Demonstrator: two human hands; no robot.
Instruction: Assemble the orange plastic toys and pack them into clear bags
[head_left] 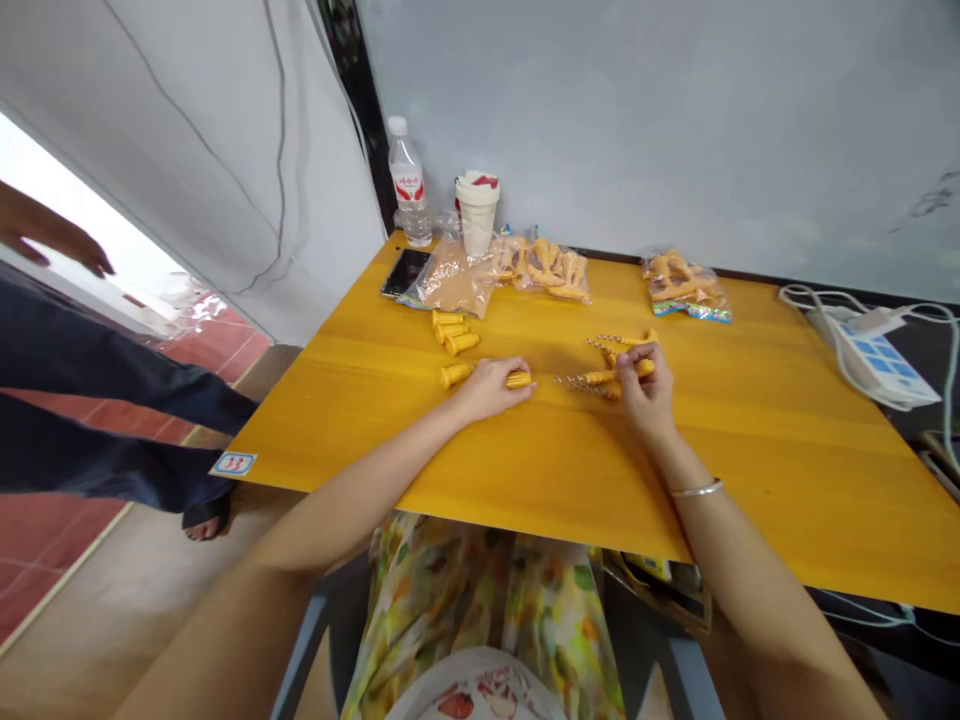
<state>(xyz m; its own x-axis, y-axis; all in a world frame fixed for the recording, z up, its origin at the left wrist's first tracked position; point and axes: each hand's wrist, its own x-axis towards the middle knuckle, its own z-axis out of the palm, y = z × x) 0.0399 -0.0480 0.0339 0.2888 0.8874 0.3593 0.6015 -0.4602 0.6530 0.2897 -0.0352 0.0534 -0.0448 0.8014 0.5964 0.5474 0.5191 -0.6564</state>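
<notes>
My left hand rests on the table, fingers closed around a yellow plastic sleeve whose end sticks out to the right. Another yellow sleeve lies just left of that hand, and several more sleeves form a small group behind it. Between thumb and fingers, my right hand grips a yellow-handled corkscrew, its metal spiral pointing left toward my left hand. More corkscrews lie close behind and under it, partly hidden by the held one and my fingers.
At the back stand a water bottle and a lidded cup, near a phone. Plastic bags of yellow parts and another bag lie along the wall. A power strip with cables is right; a person stands left.
</notes>
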